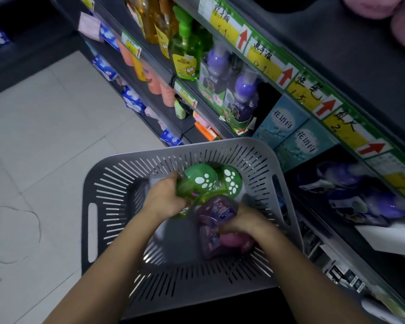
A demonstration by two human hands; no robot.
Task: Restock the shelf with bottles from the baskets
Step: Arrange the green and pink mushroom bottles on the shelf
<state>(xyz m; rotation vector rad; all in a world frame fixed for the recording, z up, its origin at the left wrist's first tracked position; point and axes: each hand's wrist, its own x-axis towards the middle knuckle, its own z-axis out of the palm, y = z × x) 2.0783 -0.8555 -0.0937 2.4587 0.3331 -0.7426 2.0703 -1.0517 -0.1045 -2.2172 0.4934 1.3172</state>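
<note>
Inside grey basket (117, 174), 2 green bottles (201, 178) w/ white paw-print caps lie at far side, 2 purple bottles (216, 210) + 1 pink bottle (232, 239) nearer. L hand (166, 197) wraps fingers round nearest green one; R hand (241, 220) curls over a purple one, though blurred. Beyond basket's far-right corner, shelf (313, 94) holds 2 violet pump bottles (246, 94) and 2 blue boxes (283, 120).

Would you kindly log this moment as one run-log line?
left hand grips green bottle | right hand grips purple bottle | both in grey basket
</note>
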